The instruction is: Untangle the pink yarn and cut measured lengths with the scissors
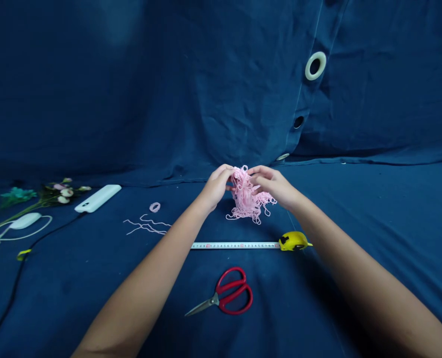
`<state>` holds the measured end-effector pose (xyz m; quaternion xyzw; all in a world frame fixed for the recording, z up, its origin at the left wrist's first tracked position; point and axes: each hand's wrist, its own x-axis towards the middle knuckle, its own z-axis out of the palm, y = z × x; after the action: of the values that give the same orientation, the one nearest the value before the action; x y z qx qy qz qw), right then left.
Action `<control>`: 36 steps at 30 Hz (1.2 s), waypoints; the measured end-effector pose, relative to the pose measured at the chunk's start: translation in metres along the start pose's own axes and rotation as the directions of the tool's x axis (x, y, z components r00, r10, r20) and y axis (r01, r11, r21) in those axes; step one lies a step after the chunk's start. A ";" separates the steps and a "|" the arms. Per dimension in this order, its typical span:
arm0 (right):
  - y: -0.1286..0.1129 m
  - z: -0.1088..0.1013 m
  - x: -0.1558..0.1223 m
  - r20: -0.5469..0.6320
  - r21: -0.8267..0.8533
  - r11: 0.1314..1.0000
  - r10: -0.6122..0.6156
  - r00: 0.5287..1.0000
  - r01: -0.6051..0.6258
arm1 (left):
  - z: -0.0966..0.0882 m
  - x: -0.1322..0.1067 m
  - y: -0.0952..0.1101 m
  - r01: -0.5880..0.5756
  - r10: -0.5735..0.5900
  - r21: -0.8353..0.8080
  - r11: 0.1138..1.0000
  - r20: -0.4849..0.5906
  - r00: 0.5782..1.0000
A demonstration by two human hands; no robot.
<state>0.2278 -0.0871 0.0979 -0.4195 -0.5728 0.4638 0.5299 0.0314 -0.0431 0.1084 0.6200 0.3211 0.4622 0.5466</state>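
Forearms [149,278] raise tangled pink yarn [246,196] between both hands [217,186] [273,185].

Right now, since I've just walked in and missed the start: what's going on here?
A person is holding a tangled bunch of pink yarn up between their left hand and right hand, above a blue cloth. Below the hands lies a yellow tape measure with its blade pulled out. Red-handled scissors lie nearer the person, and a few cut pink yarn pieces lie to the left.
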 end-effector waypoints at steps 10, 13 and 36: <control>0.006 0.008 0.003 -0.097 0.129 0.991 0.048 0.994 -0.035 | -0.004 -0.004 0.003 -0.084 0.064 0.162 0.983 0.122 0.990; -0.001 0.011 0.000 -0.099 0.242 0.968 0.097 0.990 -0.070 | -0.003 -0.003 -0.004 -0.023 -0.048 0.246 0.969 0.281 0.959; -0.015 0.008 -0.002 -0.089 0.287 0.951 -0.089 0.992 0.111 | 0.001 -0.004 -0.008 0.158 -0.155 0.006 0.987 0.215 0.964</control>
<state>0.2205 -0.0931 0.1116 -0.3244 -0.4984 0.4996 0.6298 0.0320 -0.0459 0.0997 0.6358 0.3056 0.3500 0.6164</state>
